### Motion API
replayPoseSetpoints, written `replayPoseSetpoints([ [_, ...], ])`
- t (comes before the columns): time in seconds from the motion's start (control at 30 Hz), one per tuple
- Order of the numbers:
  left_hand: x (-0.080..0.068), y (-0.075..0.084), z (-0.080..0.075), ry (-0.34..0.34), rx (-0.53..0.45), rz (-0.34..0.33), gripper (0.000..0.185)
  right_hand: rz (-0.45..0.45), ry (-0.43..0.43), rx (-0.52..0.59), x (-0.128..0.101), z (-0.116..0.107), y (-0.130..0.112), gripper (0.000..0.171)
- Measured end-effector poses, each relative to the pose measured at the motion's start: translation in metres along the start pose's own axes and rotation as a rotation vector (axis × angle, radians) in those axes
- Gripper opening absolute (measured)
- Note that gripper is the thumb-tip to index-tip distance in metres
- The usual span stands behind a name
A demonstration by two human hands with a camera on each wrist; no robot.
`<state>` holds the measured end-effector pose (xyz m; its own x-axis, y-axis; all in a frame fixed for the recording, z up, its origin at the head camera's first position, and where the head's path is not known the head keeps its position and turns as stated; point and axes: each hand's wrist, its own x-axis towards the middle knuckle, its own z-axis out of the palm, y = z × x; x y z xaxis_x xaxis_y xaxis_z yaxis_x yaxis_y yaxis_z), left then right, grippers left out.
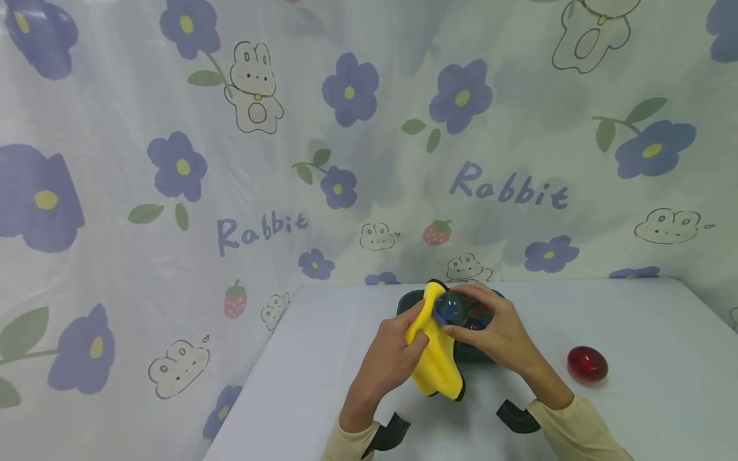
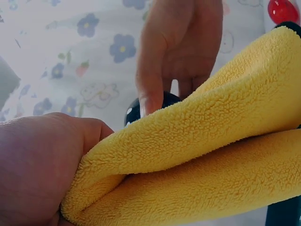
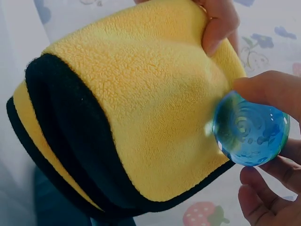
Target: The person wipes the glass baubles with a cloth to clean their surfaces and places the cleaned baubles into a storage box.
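Observation:
My left hand point(image 1: 398, 349) grips a folded yellow cloth point(image 1: 434, 358) with a black edge and holds it against a clear blue glass ball point(image 1: 450, 308). My right hand point(image 1: 490, 326) pinches that ball between thumb and fingers, just above a dark tray point(image 1: 475, 355) on the table. In the right wrist view the blue ball point(image 3: 250, 128) sits at the fingertips point(image 3: 268, 89), touching the yellow cloth point(image 3: 141, 108). The left wrist view is filled by the yellow cloth point(image 2: 202, 160), with a right-hand finger point(image 2: 151, 92) on the ball's dark top point(image 2: 167, 101).
A red glass egg shape point(image 1: 587, 363) lies on the white table point(image 1: 651, 333) to the right of my hands. A flower and rabbit patterned curtain point(image 1: 230, 160) hangs behind and to the left. The table's left edge runs close to my left forearm.

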<state>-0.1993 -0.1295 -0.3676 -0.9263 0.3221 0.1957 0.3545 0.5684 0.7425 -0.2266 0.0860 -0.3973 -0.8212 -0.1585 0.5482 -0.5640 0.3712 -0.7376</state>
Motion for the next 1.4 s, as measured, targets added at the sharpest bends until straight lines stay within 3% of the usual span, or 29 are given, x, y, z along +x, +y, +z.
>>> replayPoseSetpoints([
  [0.37, -0.005, 0.003, -0.003, 0.028, 0.034, -0.018, 0.057, 0.11, -0.062, 0.017, -0.001, 0.003, 0.001, 0.061],
  [0.7, -0.008, 0.007, -0.006, 0.074, 0.066, 0.013, 0.054, 0.157, -0.091, 0.036, -0.001, 0.003, 0.001, 0.063],
  [0.93, -0.009, 0.009, -0.006, 0.102, 0.079, 0.067, 0.053, 0.152, -0.096, -0.01, -0.002, 0.006, 0.002, 0.064],
  [1.17, -0.007, 0.008, -0.006, 0.102, 0.075, 0.143, 0.052, 0.114, -0.136, 0.046, -0.003, 0.01, 0.001, 0.061],
  [1.4, -0.005, 0.004, -0.007, 0.097, 0.084, 0.164, 0.048, 0.06, -0.175, 0.09, -0.005, 0.014, -0.004, 0.064],
])
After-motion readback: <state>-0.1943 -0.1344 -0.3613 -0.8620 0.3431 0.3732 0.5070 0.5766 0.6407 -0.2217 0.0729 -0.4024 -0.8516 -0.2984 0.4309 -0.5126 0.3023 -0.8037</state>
